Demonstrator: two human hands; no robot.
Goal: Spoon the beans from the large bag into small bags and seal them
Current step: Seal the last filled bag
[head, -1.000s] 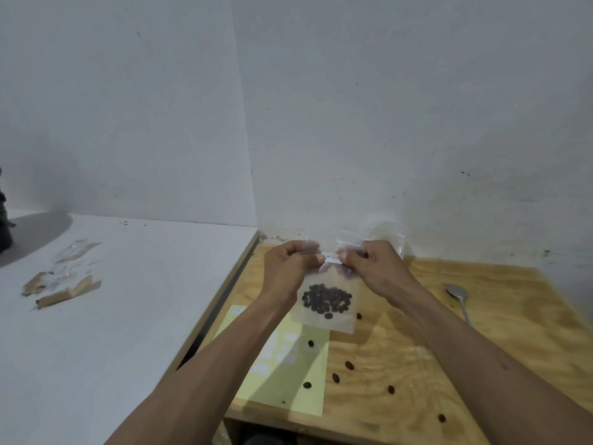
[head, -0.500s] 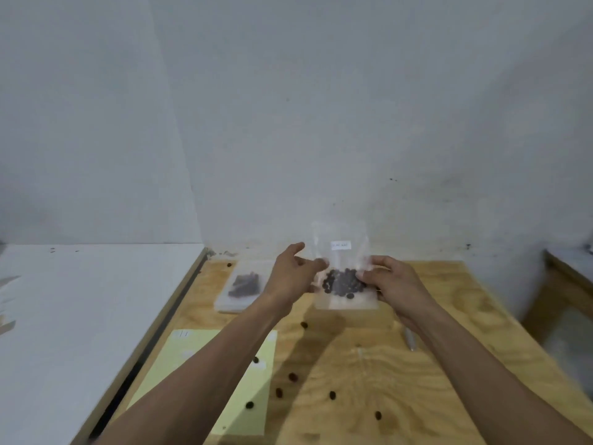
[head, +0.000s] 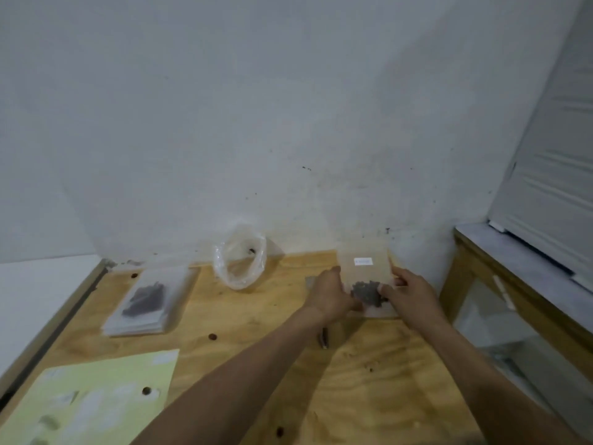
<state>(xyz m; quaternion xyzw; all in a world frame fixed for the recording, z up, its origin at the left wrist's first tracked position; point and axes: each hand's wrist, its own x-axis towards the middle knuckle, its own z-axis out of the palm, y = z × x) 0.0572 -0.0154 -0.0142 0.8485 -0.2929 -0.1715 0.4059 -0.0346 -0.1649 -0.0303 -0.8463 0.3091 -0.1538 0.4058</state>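
Table (head: 244, 319): plywood top, with at least 5 loose beans scattered on it, e.g. 1 at 6 o'clock (head: 279, 431). Risk, judged: more beans roll off if a bag is dropped or tipped.
Sheet (head: 96, 399): yellow-green paper at 8 o'clock, 1 bean on it. No risk noted.
Stack (head: 147, 303): flat bags at 9 o'clock, the top 1 showing dark beans. Risk, judged: slippery plastic, and the pile may slide if knocked.
Large bag (head: 239, 261): crumpled clear plastic at 11 o'clock against the wall, mouth open toward the camera, nearly empty by appearance. Risk, judged: it could topple and spill what remains.
Small bag (head: 369, 281): held between both hands at 1 o'clock, a white label near its top and beans gathered low down. Whether the seal is fully closed cannot be told, as the picture is blurred. Risk, judged: an incomplete seal would let beans escape when it is laid down.
Left hand (head: 330, 293): arm extended forward, fingers curled on the bag's left edge, thumb side up.
Right hand (head: 407, 290): arm extended, thumb and fingers pinching the bag's right edge.
Spoon (head: 324, 338): only a dark tip shows beneath the left wrist.
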